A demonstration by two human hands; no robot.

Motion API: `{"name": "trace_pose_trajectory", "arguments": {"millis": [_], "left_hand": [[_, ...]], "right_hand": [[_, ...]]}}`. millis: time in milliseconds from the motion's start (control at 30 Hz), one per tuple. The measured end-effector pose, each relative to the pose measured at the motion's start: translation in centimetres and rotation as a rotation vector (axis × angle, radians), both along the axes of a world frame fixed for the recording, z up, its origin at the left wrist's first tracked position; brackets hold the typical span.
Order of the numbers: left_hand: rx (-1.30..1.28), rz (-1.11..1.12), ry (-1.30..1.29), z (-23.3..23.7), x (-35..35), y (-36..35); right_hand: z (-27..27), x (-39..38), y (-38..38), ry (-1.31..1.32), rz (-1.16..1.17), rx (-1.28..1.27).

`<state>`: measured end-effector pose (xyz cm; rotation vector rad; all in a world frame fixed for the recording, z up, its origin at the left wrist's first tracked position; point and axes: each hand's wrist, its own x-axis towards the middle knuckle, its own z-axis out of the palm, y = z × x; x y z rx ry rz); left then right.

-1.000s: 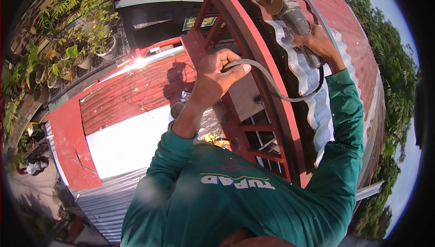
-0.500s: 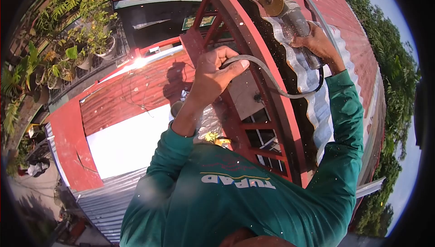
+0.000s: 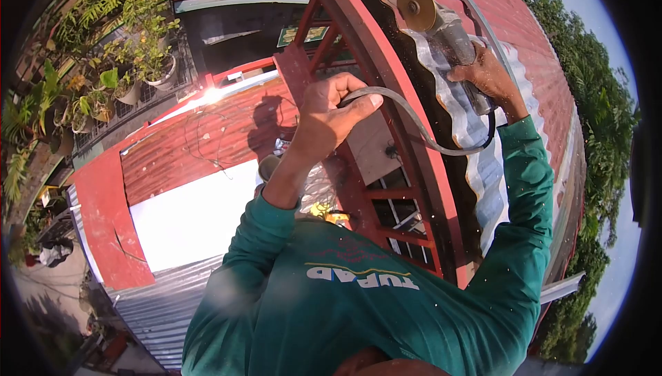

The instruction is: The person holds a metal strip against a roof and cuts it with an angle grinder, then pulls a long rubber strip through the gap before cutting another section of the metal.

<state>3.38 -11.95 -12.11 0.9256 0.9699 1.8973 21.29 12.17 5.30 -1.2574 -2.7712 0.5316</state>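
1. One angle grinder [image 3: 455, 41], upper right: the right hand [image 3: 488, 78], arm extended, wraps its fingers around the body.
2. One gray cable [image 3: 455, 152], center: the raised left hand [image 3: 331, 112] pinches it, thumb to fingers.

grey grinder [image 3: 455, 45] with tan disc [image 3: 416, 7], tilted over corrugated metal [image 3: 487, 179]

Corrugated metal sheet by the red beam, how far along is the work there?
Looks done: the sheet has an exposed wavy edge, probably cut.
In hand: the right hand grips the grinder, its disc near that edge's upper end; the left hand holds the cord.
Left: perhaps more cutting near the disc; how much can't be told.
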Motion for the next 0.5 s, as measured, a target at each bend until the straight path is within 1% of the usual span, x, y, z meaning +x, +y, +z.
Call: {"name": "trace_pose_trajectory", "arguments": {"millis": [133, 233, 300, 433, 500], "left_hand": [[-0.012, -0.006, 0.004, 0.3, 0.0, 0.0], [0.028, -0.01, -0.008, 0.4, 0.2, -0.1], [0.021, -0.039, -0.009, -0.1, 0.5, -0.1], [0.028, -0.035, -0.026, -0.3, 0.8, 0.1], [0.075, 0.027, -0.004, -0.4, 0.9, 0.2]], "right_hand": [[0.3, 0.1, -0.8, 0.02, -0.02, -0.042], [-0.4, 0.3, -0.3, 0.06, -0.02, -0.046], [-0.8, 0.7, 0.1, 0.116, 0.038, 0.014], [-0.6, 0.4, -0.2, 0.092, 0.016, 0.013], [-0.5, 0.3, 0.1, 0.037, 0.008, 0.057]]}}
